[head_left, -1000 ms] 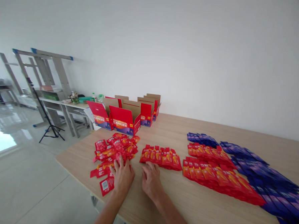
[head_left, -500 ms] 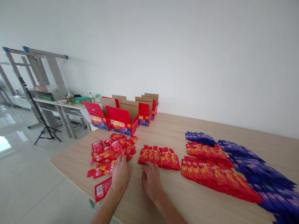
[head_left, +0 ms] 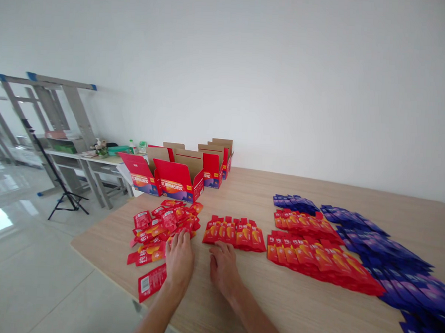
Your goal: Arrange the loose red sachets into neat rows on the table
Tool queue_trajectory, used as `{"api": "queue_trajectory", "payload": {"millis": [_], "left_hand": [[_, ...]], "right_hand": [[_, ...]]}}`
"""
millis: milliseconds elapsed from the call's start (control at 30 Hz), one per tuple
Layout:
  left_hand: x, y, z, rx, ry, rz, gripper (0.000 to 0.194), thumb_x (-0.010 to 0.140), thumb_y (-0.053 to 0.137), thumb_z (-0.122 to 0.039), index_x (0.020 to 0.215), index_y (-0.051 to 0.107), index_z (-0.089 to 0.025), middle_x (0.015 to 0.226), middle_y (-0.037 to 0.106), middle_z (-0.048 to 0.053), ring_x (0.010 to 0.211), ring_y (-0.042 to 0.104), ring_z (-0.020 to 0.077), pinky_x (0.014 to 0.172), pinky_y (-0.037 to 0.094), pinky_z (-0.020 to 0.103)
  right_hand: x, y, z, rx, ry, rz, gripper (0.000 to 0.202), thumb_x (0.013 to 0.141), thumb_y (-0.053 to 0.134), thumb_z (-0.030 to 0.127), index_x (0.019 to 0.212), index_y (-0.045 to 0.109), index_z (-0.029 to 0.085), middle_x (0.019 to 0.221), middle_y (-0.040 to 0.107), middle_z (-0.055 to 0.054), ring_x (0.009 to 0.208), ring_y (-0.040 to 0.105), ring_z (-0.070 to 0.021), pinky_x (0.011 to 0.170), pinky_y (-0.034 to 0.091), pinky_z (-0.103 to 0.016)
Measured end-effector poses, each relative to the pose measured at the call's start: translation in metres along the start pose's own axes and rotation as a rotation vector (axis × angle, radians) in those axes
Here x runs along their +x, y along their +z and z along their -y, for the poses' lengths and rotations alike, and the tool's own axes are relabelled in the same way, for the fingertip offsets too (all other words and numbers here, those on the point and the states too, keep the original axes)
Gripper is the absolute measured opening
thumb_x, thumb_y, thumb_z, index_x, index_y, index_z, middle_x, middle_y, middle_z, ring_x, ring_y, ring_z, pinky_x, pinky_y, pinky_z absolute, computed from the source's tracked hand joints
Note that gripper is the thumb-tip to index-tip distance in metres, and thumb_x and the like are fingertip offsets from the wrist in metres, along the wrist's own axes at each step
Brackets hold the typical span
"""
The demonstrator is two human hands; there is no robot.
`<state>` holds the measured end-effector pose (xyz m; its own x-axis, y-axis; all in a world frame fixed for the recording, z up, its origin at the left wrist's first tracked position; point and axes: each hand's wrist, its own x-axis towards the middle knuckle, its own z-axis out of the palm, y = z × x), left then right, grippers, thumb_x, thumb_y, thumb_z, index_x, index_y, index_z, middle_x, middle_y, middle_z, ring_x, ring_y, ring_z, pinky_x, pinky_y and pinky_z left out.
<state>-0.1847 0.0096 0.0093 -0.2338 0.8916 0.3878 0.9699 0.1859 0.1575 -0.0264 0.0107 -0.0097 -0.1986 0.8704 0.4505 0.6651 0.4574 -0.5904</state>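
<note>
Loose red sachets (head_left: 159, 228) lie in a jumbled pile on the left of the wooden table. My left hand (head_left: 179, 256) rests at the pile's right edge, its fingers bent over a sachet; whether it grips one is hidden. A short overlapping row of red sachets (head_left: 236, 234) lies in the middle. Just in front of that row my right hand (head_left: 222, 266) touches down with curled fingers near its lower left edge, and what is under the fingertips cannot be made out. One red sachet (head_left: 152, 282) with a barcode lies left of my left wrist.
Open red cartons (head_left: 179, 181) stand at the back left. Longer rows of red sachets (head_left: 318, 256) and blue sachets (head_left: 385, 249) spread over the right of the table (head_left: 259, 183). Beyond the left edge are a black tripod (head_left: 70, 196) and another table.
The view has shifted slightly, so the table's things sit a little further left. My left hand has moved slightly at the pile's edge; my right hand has hardly moved.
</note>
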Motion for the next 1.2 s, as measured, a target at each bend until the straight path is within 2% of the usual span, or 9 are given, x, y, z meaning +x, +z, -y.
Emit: {"api": "queue_trajectory", "payload": {"millis": [233, 467, 633, 733, 833, 933, 1100, 1167, 1200], "left_hand": [[-0.004, -0.002, -0.027, -0.192, 0.229, -0.057, 0.053, 0.086, 0.038, -0.004, 0.133, 0.059, -0.019, 0.14, 0.06, 0.006, 0.139, 0.042, 0.0237, 0.119, 0.029, 0.043], [-0.006, 0.025, -0.062, -0.491, 0.507, -0.061, 0.056, 0.094, 0.031, -0.008, 0.148, 0.043, -0.02, 0.146, 0.054, 0.007, 0.144, 0.038, 0.02, 0.12, 0.032, 0.044], [-0.007, 0.038, -0.086, -0.645, 0.645, 0.018, 0.062, 0.094, 0.027, -0.007, 0.155, 0.025, -0.014, 0.154, 0.043, 0.014, 0.148, 0.029, 0.0205, 0.12, 0.033, 0.047], [-0.007, 0.035, -0.093, -0.692, 0.702, 0.093, 0.072, 0.088, 0.035, -0.007, 0.157, 0.014, -0.01, 0.161, 0.029, 0.016, 0.152, 0.018, 0.0246, 0.122, 0.029, 0.049], [-0.007, 0.03, -0.097, -0.782, 0.755, 0.153, 0.088, 0.078, 0.043, -0.008, 0.157, 0.006, -0.009, 0.164, 0.019, 0.017, 0.152, 0.015, 0.0277, 0.123, 0.027, 0.049], [0.0, 0.03, -0.104, -0.961, 0.589, 0.086, 0.085, 0.077, 0.043, -0.009, 0.156, 0.012, -0.013, 0.162, 0.024, 0.015, 0.15, 0.023, 0.0256, 0.123, 0.027, 0.045], [0.036, 0.039, -0.119, -1.157, -0.105, -0.123, 0.053, 0.088, 0.052, -0.027, 0.139, 0.045, -0.017, 0.14, 0.053, 0.015, 0.132, 0.05, 0.0238, 0.11, 0.042, 0.041], [0.052, 0.043, -0.124, -1.231, -0.299, -0.003, 0.047, 0.083, 0.063, -0.038, 0.124, 0.058, -0.015, 0.123, 0.064, 0.014, 0.113, 0.063, 0.024, 0.096, 0.051, 0.037], [0.058, 0.044, -0.126, -1.302, -0.303, 0.121, 0.044, 0.08, 0.066, -0.044, 0.112, 0.064, -0.014, 0.109, 0.07, 0.012, 0.099, 0.067, 0.0231, 0.085, 0.054, 0.035]], "right_hand": [[0.009, -0.009, -0.005, 0.221, 0.037, 0.007, 0.033, 0.089, 0.047, 0.02, 0.107, 0.074, 0.021, 0.111, 0.072, -0.01, 0.105, 0.063, -0.0246, 0.096, 0.047, -0.041], [0.021, -0.038, -0.021, 0.902, 0.316, 0.164, 0.04, 0.094, 0.053, 0.055, 0.102, 0.073, 0.021, 0.09, 0.073, -0.005, 0.079, 0.067, -0.0207, 0.069, 0.05, -0.031], [0.017, -0.046, -0.036, 1.396, 0.47, 0.036, 0.04, 0.084, 0.069, 0.056, 0.102, 0.073, 0.02, 0.093, 0.073, -0.006, 0.083, 0.067, -0.0203, 0.076, 0.051, -0.033], [0.014, -0.05, -0.039, 1.452, 0.503, -0.049, 0.039, 0.081, 0.074, 0.052, 0.106, 0.072, 0.021, 0.1, 0.073, -0.007, 0.093, 0.067, -0.0217, 0.083, 0.052, -0.035], [0.014, -0.054, -0.041, 1.366, 0.477, -0.04, 0.045, 0.08, 0.076, 0.05, 0.113, 0.071, 0.021, 0.106, 0.072, -0.008, 0.099, 0.067, -0.0246, 0.088, 0.052, -0.038], [0.015, -0.054, -0.049, 1.256, 0.474, -0.072, 0.045, 0.078, 0.078, 0.051, 0.11, 0.072, 0.02, 0.102, 0.074, -0.008, 0.095, 0.07, -0.0266, 0.087, 0.053, -0.041], [0.015, -0.048, -0.068, 1.167, 0.564, -0.2, 0.052, 0.073, 0.08, 0.054, 0.112, 0.072, 0.022, 0.107, 0.074, -0.009, 0.096, 0.072, -0.0295, 0.087, 0.055, -0.043], [0.014, -0.045, -0.071, 1.163, 0.565, -0.219, 0.052, 0.072, 0.08, 0.054, 0.112, 0.072, 0.022, 0.107, 0.074, -0.01, 0.098, 0.071, -0.0296, 0.09, 0.055, -0.043], [0.014, -0.044, -0.072, 1.163, 0.556, -0.213, 0.051, 0.072, 0.08, 0.054, 0.111, 0.072, 0.021, 0.107, 0.075, -0.009, 0.099, 0.071, -0.0294, 0.091, 0.055, -0.043]]}}
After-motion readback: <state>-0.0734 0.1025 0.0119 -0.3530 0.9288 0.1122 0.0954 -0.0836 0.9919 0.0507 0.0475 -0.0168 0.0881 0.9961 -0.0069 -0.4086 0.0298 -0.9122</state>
